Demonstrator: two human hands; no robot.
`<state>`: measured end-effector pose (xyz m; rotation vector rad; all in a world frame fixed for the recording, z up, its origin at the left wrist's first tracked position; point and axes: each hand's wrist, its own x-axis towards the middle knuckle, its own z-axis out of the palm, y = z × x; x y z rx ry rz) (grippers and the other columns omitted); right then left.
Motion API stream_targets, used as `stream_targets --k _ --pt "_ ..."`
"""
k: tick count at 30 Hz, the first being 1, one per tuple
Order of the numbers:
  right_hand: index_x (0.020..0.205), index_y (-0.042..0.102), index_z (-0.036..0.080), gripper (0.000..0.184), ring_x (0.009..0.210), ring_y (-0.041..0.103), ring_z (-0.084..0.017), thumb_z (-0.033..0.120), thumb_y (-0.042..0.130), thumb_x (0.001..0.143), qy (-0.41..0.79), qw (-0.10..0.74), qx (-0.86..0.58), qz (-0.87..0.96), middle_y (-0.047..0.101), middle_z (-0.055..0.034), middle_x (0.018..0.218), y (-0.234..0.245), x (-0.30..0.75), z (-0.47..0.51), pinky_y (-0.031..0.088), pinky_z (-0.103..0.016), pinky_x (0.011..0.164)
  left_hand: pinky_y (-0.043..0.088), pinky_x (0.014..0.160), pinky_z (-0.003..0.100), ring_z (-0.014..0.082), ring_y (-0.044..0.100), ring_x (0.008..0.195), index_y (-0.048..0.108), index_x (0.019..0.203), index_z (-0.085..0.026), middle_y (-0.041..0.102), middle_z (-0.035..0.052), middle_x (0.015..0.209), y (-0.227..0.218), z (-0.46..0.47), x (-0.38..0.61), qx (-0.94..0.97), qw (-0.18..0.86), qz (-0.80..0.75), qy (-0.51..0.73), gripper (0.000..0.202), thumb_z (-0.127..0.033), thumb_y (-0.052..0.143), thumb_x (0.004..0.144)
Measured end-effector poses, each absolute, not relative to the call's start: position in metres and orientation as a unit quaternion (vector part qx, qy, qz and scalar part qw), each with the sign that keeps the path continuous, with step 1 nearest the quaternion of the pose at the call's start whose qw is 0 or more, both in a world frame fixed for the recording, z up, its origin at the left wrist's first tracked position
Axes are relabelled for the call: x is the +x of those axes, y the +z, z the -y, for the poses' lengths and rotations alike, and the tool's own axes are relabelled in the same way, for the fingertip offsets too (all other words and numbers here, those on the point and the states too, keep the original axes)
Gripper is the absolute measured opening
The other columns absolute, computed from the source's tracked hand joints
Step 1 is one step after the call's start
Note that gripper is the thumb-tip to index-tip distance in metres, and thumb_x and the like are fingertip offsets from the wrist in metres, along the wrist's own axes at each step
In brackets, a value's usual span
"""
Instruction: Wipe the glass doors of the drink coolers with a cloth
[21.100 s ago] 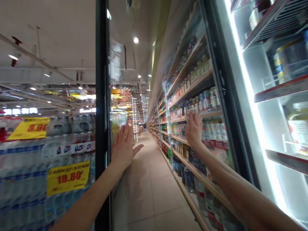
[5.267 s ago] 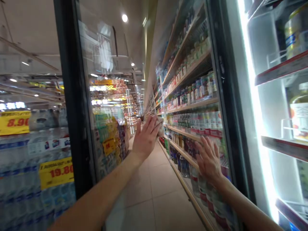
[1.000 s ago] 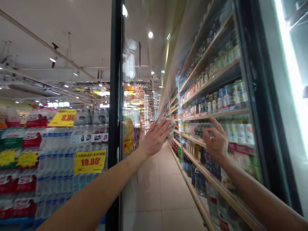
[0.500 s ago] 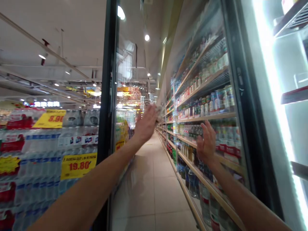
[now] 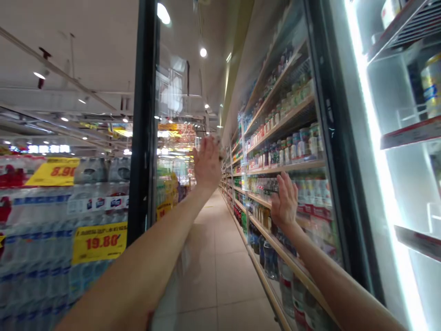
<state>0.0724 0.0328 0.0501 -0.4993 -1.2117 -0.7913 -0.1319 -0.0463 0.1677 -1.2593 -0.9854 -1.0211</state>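
Note:
A glass cooler door (image 5: 179,257) stands swung out in front of me, between its black frame edges. My left hand (image 5: 206,162) is raised against the glass with fingers together, pressing a small pale cloth (image 5: 219,148) that peeks out past the fingertips. Lower and to the right, my right hand (image 5: 284,205) lies flat on the glass with fingers stretched upward and nothing in it. Through the glass I see the aisle and shelves of bottles.
The lit cooler interior (image 5: 406,133) with shelves and cans is at the far right. Stacked water bottle packs with yellow price signs (image 5: 99,241) fill the left. A long tiled aisle (image 5: 220,257) runs ahead beside drink shelves (image 5: 285,165).
My left hand with the cloth has slid up and to the left on the glass. My right hand has uncurled and now lies flat, a little further left.

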Motion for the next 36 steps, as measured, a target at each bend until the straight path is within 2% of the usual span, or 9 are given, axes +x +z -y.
stream_targets --k 4,9,11,16,19,22,29,33,36 --pt "0.145 0.019 0.023 0.055 0.135 0.033 -0.024 0.026 0.030 0.091 -0.349 0.713 -0.242 0.558 0.039 -0.0125 0.144 0.051 0.072 -0.032 0.027 -0.047 0.107 0.022 0.113 0.046 0.0189 0.026 0.137 0.036 0.137 -0.022 0.038 0.0037 0.144 0.169 0.042 -0.109 -0.694 0.597 0.324 -0.240 0.046 -0.021 0.031 0.091" --pt "0.146 0.016 0.024 0.056 0.136 0.031 -0.023 0.027 0.029 0.092 -0.335 0.718 -0.252 0.556 0.037 -0.0124 0.145 0.054 0.075 -0.034 0.026 -0.049 0.108 0.016 0.114 0.053 0.0244 0.018 0.140 0.039 0.136 -0.018 0.027 0.0074 0.150 0.204 0.044 -0.103 -0.558 0.545 0.463 -0.422 0.047 -0.021 0.031 0.090" --pt "0.146 0.016 0.024 0.056 0.136 0.031 -0.024 0.027 0.028 0.092 -0.329 0.722 -0.257 0.552 0.036 -0.0126 0.145 0.057 0.079 -0.034 0.025 -0.050 0.108 0.017 0.114 0.052 0.0247 0.017 0.140 0.037 0.137 -0.018 0.026 0.0066 0.150 0.205 0.040 -0.094 -0.556 0.546 0.461 -0.425 0.048 -0.020 0.031 0.090" --pt "0.146 0.017 0.023 0.055 0.137 0.029 -0.023 0.027 0.027 0.092 -0.315 0.723 -0.280 0.547 0.035 -0.0125 0.146 0.066 0.092 -0.033 0.025 -0.051 0.108 0.019 0.114 0.045 0.0174 0.025 0.137 0.041 0.134 -0.022 0.037 0.0020 0.145 0.178 0.025 -0.060 -0.713 0.599 0.298 -0.210 0.044 -0.021 0.032 0.091" --pt "0.143 0.024 0.022 0.052 0.137 0.028 -0.023 0.029 0.029 0.092 -0.320 0.705 -0.291 0.562 0.034 -0.0124 0.146 0.081 0.095 -0.031 0.025 -0.050 0.108 0.020 0.113 0.047 0.0197 0.026 0.137 0.043 0.133 -0.020 0.035 0.0034 0.146 0.178 0.022 -0.051 -0.682 0.594 0.328 -0.274 0.043 -0.023 0.031 0.092" --pt "0.136 0.040 0.022 0.047 0.137 0.026 -0.024 0.030 0.033 0.090 -0.314 0.687 -0.314 0.575 0.036 -0.0105 0.145 0.104 0.087 -0.029 0.023 -0.051 0.108 0.020 0.113 0.047 0.0205 0.026 0.137 0.045 0.131 -0.020 0.036 0.0044 0.145 0.182 0.023 -0.048 -0.670 0.570 0.355 -0.317 0.042 -0.025 0.032 0.092" --pt "0.103 0.065 0.023 0.031 0.131 0.035 -0.024 0.026 0.038 0.088 -0.283 0.734 -0.296 0.542 0.050 -0.0062 0.135 0.137 0.061 -0.021 0.025 -0.052 0.106 0.019 0.114 0.048 0.0197 0.024 0.138 0.040 0.135 -0.017 0.035 0.0055 0.146 0.174 0.024 -0.048 -0.685 0.559 0.355 -0.304 0.044 -0.023 0.029 0.092" --pt "0.077 0.067 0.023 0.025 0.125 0.043 -0.024 0.033 0.047 0.086 -0.302 0.744 -0.253 0.539 0.058 -0.0038 0.126 0.133 0.079 -0.018 0.025 -0.052 0.106 0.015 0.115 0.047 0.0199 0.024 0.138 0.042 0.134 -0.018 0.034 0.0061 0.146 0.201 0.030 -0.068 -0.665 0.561 0.371 -0.324 0.044 -0.020 0.027 0.092" --pt "0.096 0.065 0.023 0.027 0.125 0.044 -0.024 0.036 0.044 0.087 -0.302 0.750 -0.250 0.533 0.053 -0.0069 0.131 0.123 0.105 -0.023 0.027 -0.053 0.105 0.013 0.114 0.051 0.0244 0.020 0.139 0.039 0.135 -0.014 0.029 0.0092 0.149 0.216 0.028 -0.069 -0.590 0.539 0.429 -0.422 0.046 -0.019 0.027 0.091"
